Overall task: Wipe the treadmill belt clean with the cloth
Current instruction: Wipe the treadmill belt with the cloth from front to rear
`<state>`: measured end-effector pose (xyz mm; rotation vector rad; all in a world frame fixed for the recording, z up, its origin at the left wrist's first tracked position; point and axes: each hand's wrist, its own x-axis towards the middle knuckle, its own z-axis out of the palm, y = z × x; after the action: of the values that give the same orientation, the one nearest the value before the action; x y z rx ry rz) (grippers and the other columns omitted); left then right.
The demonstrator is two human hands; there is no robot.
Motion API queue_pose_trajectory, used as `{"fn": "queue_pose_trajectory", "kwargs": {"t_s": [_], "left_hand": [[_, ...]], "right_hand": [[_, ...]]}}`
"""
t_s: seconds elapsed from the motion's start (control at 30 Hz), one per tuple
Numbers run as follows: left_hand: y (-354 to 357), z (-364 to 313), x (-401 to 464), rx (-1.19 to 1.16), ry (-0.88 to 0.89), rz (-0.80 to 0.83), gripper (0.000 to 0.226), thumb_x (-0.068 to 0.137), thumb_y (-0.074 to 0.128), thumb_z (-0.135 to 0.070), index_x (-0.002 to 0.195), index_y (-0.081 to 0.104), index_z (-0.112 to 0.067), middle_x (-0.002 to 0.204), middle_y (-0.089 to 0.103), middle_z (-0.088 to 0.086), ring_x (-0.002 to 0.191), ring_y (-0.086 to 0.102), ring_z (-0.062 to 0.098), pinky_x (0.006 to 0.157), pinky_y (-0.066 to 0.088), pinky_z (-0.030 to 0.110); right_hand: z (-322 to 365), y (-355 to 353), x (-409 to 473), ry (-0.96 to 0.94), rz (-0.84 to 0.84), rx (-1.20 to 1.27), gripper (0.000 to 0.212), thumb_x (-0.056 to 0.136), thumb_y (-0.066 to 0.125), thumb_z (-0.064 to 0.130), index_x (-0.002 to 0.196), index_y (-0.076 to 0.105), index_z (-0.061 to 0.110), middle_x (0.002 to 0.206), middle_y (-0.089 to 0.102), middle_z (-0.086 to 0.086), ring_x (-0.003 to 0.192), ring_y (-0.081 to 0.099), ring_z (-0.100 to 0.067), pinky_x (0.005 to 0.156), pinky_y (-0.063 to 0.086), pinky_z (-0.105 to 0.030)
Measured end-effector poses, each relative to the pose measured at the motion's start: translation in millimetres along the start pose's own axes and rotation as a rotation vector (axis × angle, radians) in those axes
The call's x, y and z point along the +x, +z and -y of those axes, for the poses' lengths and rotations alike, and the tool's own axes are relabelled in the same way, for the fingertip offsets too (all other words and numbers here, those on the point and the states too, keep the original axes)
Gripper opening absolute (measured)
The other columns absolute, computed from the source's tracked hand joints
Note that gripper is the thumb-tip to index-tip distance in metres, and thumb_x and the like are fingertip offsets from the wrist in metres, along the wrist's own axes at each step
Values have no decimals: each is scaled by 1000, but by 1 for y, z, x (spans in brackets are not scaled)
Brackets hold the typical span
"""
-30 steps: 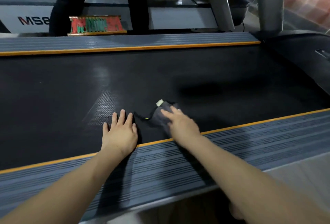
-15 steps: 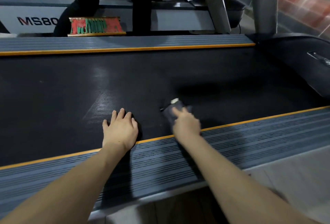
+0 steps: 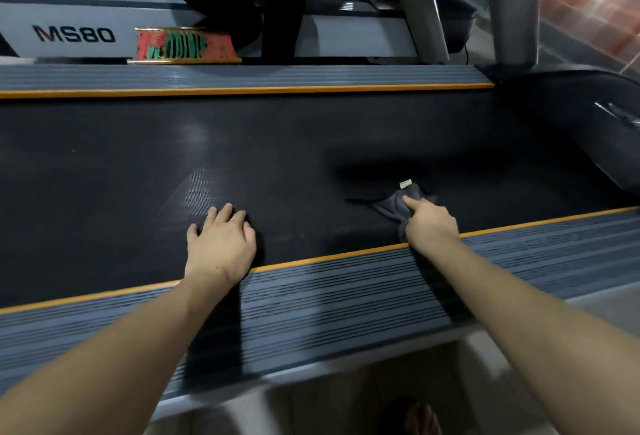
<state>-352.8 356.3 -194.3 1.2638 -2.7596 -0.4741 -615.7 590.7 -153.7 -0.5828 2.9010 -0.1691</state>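
The black textured treadmill belt (image 3: 277, 157) runs across the view between two grey ribbed side rails edged in orange. A dark grey cloth (image 3: 391, 206) with a small white tag lies bunched on the belt close to the near rail. My right hand (image 3: 429, 225) grips the cloth, fingers curled into it, index finger stretched along its top. My left hand (image 3: 221, 244) rests flat on the belt to the left, palm down, wrist over the orange edge.
The near side rail (image 3: 346, 292) lies under both forearms. At the right the dark motor cover (image 3: 588, 123) rises with two grey uprights behind it. Beyond the far rail (image 3: 242, 78) stands another treadmill marked MS80, with a person's dark-clad legs (image 3: 263, 1) on it.
My right hand has slid the cloth to the right along the belt's near edge. My left hand has stayed pressed in the same spot.
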Motion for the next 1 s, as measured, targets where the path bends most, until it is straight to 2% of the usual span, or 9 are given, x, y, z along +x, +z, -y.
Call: {"fn": "queue_pose_trajectory", "kwargs": {"t_s": [0.1,0.2,0.3,0.4,0.5,0.63,0.8,0.9,1.0], "left_hand": [[1,0,1,2,0,5,48,100,22,-37,134,54,-26,160,36,-2,153,20,24,120,19,57],[2,2,3,5,3,13,47,100,22,-36,134,54,-27,159,36,-2,154,18,22,120,18,56],[1,2,2,-7,1,6,50,98,21,-38,134,54,-28,156,39,-3,153,19,20,120,19,57],[-2,0,1,-28,-20,2,49,100,24,-37,138,54,-27,161,34,-5,154,17,18,122,16,55],[-4,-4,-3,-49,-35,-15,47,102,28,-36,140,54,-26,165,27,-6,155,14,16,123,13,53],[-7,-7,-6,-66,-41,-47,45,103,29,-36,136,58,-26,164,29,-6,154,16,16,123,12,54],[-5,-6,-3,-32,-55,-51,44,101,28,-36,134,56,-30,164,29,-4,155,15,18,121,9,61],[-3,-2,-1,-29,-83,-3,45,99,28,-38,138,49,-29,163,28,-2,155,9,23,118,8,67],[-4,4,2,-58,-76,27,44,100,30,-36,140,48,-29,163,28,-4,155,10,21,119,8,65]], "right_hand": [[33,7,-19,73,-33,27,46,97,51,22,140,46,34,136,50,-9,121,52,-33,96,44,-37],[82,34,-49,-92,-40,88,38,94,56,27,132,51,33,131,50,-6,114,56,-33,93,48,-40],[108,48,-63,-286,-6,58,50,94,55,26,140,43,41,145,43,-2,117,53,-32,93,49,-42],[98,47,-60,-347,-6,93,52,98,49,24,146,40,40,156,37,-1,126,50,-30,95,45,-39],[95,48,-64,-348,-40,118,50,99,48,24,146,40,40,157,36,0,127,50,-29,94,47,-40],[100,42,-71,-320,-20,143,50,98,50,23,146,41,36,155,37,1,129,47,-29,95,48,-41],[107,41,-74,-287,-45,137,49,97,51,21,144,43,33,151,41,0,131,43,-27,96,46,-40],[128,44,-80,-296,-56,175,51,97,51,22,145,42,36,151,42,3,129,47,-26,96,46,-40],[169,55,-98,-384,-66,171,49,97,50,21,143,44,37,151,42,5,127,49,-25,92,47,-38]]}}
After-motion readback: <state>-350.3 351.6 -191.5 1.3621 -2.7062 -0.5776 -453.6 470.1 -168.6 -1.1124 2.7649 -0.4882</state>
